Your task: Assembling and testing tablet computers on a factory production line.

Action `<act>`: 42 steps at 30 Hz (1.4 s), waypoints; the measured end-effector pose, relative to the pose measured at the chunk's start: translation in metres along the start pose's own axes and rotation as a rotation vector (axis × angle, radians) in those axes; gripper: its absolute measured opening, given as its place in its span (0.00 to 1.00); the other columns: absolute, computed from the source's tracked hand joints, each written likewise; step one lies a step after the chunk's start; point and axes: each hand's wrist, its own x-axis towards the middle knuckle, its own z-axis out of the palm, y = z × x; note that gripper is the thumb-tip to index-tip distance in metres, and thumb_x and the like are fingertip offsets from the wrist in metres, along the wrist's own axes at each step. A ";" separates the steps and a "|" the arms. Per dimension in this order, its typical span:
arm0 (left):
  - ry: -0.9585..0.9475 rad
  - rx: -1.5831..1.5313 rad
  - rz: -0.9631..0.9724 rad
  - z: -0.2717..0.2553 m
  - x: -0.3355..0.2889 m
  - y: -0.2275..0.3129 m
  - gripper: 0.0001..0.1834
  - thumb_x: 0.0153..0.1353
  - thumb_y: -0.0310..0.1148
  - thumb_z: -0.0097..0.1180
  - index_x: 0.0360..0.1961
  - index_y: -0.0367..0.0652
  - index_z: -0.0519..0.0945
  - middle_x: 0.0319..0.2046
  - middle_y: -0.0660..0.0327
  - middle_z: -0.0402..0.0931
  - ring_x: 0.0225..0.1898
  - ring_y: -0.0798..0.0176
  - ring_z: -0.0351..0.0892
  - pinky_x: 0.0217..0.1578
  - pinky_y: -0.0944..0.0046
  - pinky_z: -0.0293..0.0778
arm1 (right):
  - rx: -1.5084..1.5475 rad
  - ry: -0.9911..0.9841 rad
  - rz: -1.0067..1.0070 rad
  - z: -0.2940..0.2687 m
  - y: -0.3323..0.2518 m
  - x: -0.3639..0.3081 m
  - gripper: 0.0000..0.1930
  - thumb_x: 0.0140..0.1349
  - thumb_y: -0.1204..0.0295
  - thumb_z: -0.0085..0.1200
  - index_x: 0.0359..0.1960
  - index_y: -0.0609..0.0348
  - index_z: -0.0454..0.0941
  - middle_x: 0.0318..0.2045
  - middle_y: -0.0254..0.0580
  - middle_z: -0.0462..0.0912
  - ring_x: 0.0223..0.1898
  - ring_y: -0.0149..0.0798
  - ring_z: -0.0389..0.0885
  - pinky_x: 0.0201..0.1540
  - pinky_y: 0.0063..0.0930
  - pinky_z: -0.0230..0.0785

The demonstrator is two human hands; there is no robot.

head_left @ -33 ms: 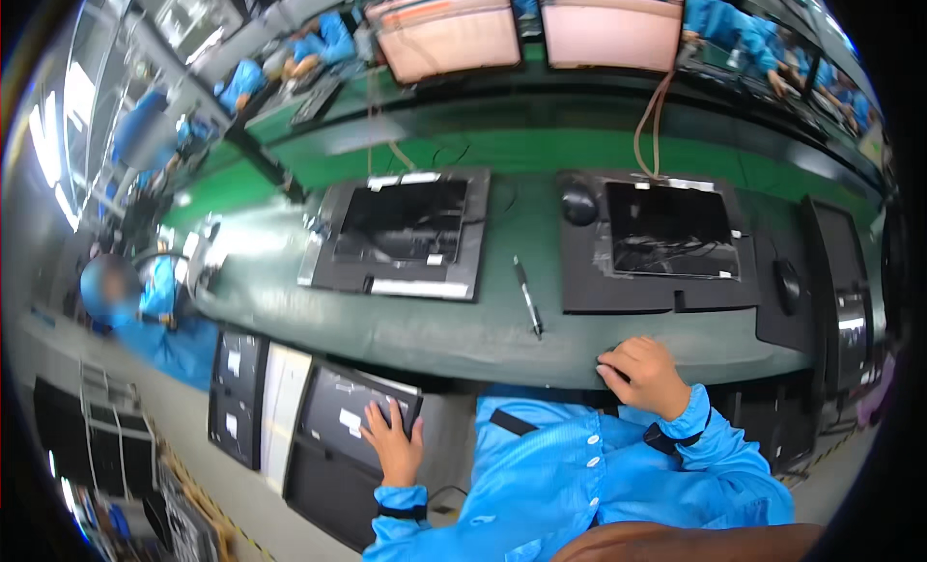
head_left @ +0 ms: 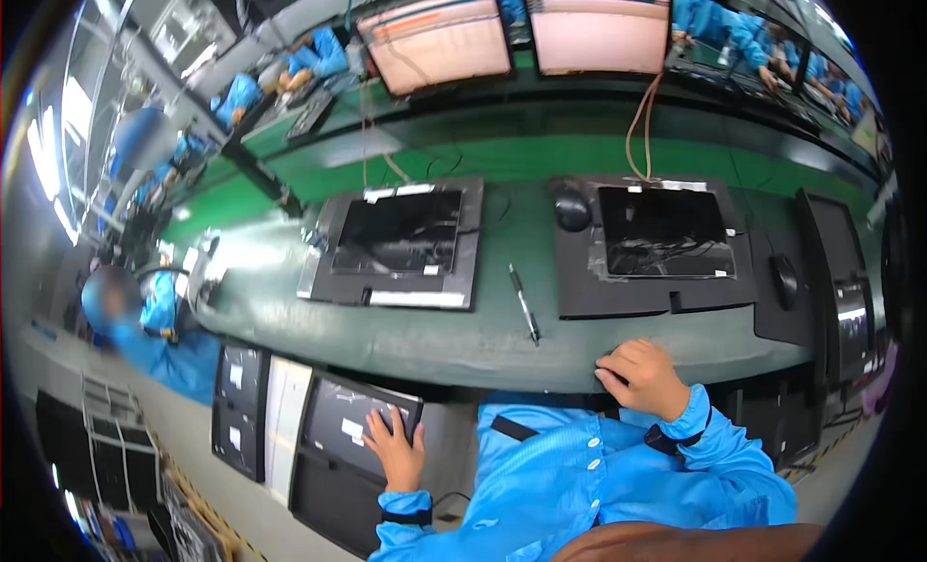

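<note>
My left hand (head_left: 396, 454) lies with fingers spread on a flat black panel (head_left: 333, 417), which sits in a dark tray (head_left: 333, 494) left of my lap. White labels show on the panel. Loosely curled, my right hand (head_left: 645, 379) rests at the front edge of the green table (head_left: 425, 345); nothing shows between its fingers. Ahead of it, a dark screen panel (head_left: 666, 232) lies in a black foam holder (head_left: 618, 296). A second screen panel (head_left: 398, 232) lies in a similar holder (head_left: 444, 290) farther left. Between the two holders is a pen (head_left: 523, 303).
Two lit monitors (head_left: 435, 42) stand behind the table. One black mouse (head_left: 573, 208) is on the right holder, another mouse (head_left: 784, 282) on a dark pad (head_left: 777, 321). More trays (head_left: 238, 407) stand at the left, with a black tray (head_left: 835, 272) at the right. People in blue work beyond.
The view has shifted slightly, so the table and monitors sit a little differently in the picture. Both hands keep their places and shapes.
</note>
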 end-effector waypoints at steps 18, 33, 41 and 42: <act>0.047 -0.294 0.016 -0.105 0.067 0.074 0.34 0.60 0.42 0.66 0.63 0.34 0.74 0.60 0.41 0.73 0.63 0.38 0.70 0.67 0.37 0.58 | 0.006 -0.153 -0.163 -0.002 -0.009 0.145 0.13 0.62 0.61 0.61 0.41 0.57 0.83 0.34 0.47 0.81 0.39 0.52 0.81 0.43 0.46 0.74; 0.211 -0.102 0.565 -0.089 0.282 0.116 0.44 0.50 0.37 0.69 0.70 0.45 0.69 0.72 0.46 0.62 0.74 0.42 0.59 0.70 0.30 0.51 | -0.129 -0.219 -0.023 0.103 0.042 0.284 0.15 0.58 0.61 0.57 0.36 0.61 0.78 0.32 0.52 0.85 0.36 0.57 0.85 0.42 0.48 0.76; 0.633 -0.351 0.731 -0.150 0.229 0.099 0.25 0.49 0.13 0.58 0.50 0.39 0.83 0.47 0.50 0.85 0.52 0.47 0.85 0.55 0.52 0.80 | -0.305 0.272 -0.193 0.038 0.037 0.258 0.29 0.55 0.48 0.65 0.51 0.58 0.83 0.47 0.54 0.81 0.52 0.58 0.79 0.52 0.50 0.71; 0.638 -0.500 0.599 -0.163 0.202 0.089 0.18 0.55 0.14 0.59 0.47 0.37 0.84 0.45 0.48 0.86 0.51 0.49 0.86 0.53 0.57 0.80 | -0.395 0.306 -0.133 0.039 0.057 0.252 0.28 0.56 0.50 0.65 0.51 0.59 0.82 0.49 0.54 0.80 0.54 0.59 0.78 0.53 0.51 0.71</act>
